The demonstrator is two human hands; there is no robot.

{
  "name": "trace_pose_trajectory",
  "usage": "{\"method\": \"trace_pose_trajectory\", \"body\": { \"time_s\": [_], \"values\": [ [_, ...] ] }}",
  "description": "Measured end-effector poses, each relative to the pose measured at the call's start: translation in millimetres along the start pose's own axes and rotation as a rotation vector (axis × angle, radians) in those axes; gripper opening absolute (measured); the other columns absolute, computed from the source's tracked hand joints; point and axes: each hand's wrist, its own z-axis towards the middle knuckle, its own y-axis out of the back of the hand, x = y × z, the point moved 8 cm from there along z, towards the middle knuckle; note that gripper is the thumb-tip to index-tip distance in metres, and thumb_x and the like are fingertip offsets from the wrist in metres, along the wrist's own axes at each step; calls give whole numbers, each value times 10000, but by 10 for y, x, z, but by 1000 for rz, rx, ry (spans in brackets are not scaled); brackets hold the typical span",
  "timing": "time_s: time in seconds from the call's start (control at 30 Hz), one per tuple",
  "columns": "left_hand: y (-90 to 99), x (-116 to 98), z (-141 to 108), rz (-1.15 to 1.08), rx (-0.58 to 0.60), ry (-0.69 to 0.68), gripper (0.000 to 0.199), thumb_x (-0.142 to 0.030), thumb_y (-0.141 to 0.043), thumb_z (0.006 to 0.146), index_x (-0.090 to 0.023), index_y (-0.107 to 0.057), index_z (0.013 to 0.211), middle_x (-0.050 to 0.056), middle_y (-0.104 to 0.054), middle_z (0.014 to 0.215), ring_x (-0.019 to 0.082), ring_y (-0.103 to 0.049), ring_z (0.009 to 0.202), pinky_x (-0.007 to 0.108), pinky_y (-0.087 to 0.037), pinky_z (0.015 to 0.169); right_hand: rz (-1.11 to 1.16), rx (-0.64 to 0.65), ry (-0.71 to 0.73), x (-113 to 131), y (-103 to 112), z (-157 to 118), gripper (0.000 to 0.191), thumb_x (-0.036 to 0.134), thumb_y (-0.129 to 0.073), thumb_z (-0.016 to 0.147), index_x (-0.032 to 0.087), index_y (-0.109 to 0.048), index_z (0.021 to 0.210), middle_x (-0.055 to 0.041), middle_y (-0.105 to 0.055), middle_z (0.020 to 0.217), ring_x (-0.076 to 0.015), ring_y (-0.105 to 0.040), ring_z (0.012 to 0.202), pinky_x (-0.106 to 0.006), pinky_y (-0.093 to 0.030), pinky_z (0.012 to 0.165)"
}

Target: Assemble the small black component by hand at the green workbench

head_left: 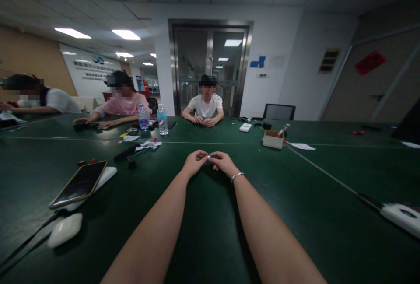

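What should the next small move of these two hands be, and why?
Probably tilt the small shiny object slightly into clearer view: the left hand and right hand meet at it, fingertips close together, and they cover so much of it that I cannot tell what it is.

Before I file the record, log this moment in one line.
left hand: pinching small object; right hand: pinching same object; object: unidentifiable; place: at green table

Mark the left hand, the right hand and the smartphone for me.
Left hand (193, 162): head view, on the back of the hand.
Right hand (225, 163): head view, on the back of the hand.
Smartphone (80, 183): head view, middle of its dark screen.
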Motion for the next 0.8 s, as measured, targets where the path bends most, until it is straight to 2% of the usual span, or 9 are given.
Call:
{"method": "trace_pose_trajectory", "body": {
  "time_s": [0.3,0.57,0.8],
  "values": [
    [-25,172,40,3,25,124,292,-387,-599,731,-133,-641,870,58,-650,738,138,-580,628,251,-444,590,22,31,-17,-33,-15,7,173,155,-669,719,123,-624,884,24,-595,539,-60,-541,407,-134,-429,368],
    [-23,202,45,52,30,144,359,-491,-515,763,-147,-614,775,46,-643,705,133,-573,607,243,-424,576,270,27,-121,-60,-9,-30,174,84,-560,785,125,-592,952,-41,-655,723,-102,-633,514,-200,-525,478],
    [-4,182,41,155,11,122,434,-545,-403,803,-162,-599,746,30,-622,659,141,-569,596,251,-404,591,245,56,-65,-7,-7,-50,302,71,-597,741,152,-591,1032,14,-597,642,-76,-588,468,-162,-469,408]
  ]
}}
